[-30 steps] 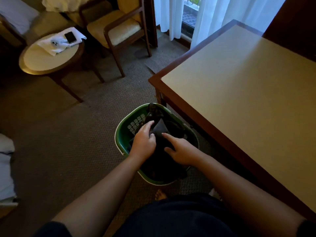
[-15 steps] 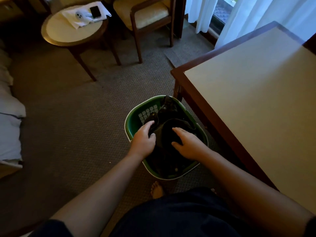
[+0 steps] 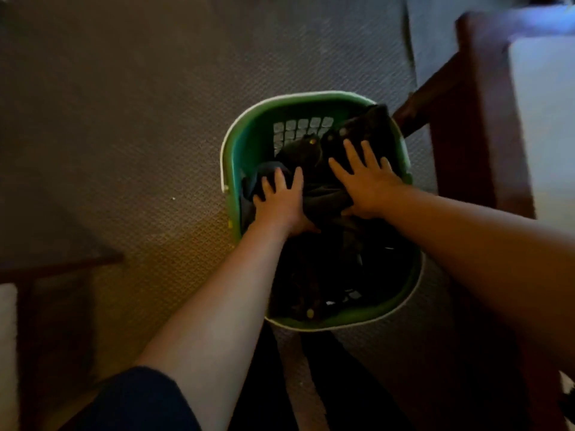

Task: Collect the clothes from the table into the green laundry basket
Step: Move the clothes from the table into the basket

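State of left hand point(image 3: 280, 202): flat, fingers straight and spread, pressing down on a blue garment point(image 3: 264, 178) by the left wall of the green laundry basket point(image 3: 231, 150); nothing gripped. State of right hand point(image 3: 365, 181): likewise flat and spread, pressing the dark clothes point(image 3: 323, 197) toward the far right corner; nothing gripped.

Probable faults from here:
- Tipping to one side, or sliding on the carpet point(image 3: 124, 119), if loaded harder under one palm than the other. Keep pressure even.
- Rebound of the pile on release.
- Snagging of cloth in the hole grid of the far wall during withdrawal.
- Cloth riding up over the far right rim, just beside the table point(image 3: 479, 135); likely to hang out and drop to the floor unless tucked in.

Container and contents: standing on the carpet just left of the table corner; packed with dark clothes from the near wall to the far right corner; far left corner partly bare, hole grid showing. Too dark for a count of garments
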`<state>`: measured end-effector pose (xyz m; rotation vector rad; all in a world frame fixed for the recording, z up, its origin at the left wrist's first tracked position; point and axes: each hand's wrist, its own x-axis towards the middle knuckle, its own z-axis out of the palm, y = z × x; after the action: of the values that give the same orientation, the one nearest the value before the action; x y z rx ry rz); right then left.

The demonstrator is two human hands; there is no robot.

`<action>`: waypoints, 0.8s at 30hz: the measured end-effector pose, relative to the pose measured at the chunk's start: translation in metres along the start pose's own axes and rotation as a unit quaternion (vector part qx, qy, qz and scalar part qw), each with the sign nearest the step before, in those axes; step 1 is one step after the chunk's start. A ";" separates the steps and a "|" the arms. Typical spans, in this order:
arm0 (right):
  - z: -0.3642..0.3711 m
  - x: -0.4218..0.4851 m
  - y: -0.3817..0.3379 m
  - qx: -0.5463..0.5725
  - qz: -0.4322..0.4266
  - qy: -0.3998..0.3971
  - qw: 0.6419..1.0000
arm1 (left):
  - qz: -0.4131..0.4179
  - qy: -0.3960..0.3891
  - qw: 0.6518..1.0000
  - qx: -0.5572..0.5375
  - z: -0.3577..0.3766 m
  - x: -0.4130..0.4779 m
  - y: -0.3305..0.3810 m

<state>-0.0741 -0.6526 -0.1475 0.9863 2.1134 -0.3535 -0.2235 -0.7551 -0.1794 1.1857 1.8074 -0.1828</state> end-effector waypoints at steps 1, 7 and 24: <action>0.015 0.020 -0.001 0.005 -0.012 -0.004 1.000 | -0.004 0.037 0.999 0.009 0.021 0.017 -0.007; 0.107 0.128 -0.017 0.051 0.009 -0.089 0.995 | -0.036 0.152 0.985 0.072 0.126 0.104 -0.049; 0.153 0.227 -0.007 0.113 -0.023 -0.091 0.989 | -0.064 0.081 0.989 0.102 0.137 0.196 -0.055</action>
<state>-0.0920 -0.6162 -0.4179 0.9925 1.9626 -0.6933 -0.2010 -0.7350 -0.4227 1.2565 2.0474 -0.3614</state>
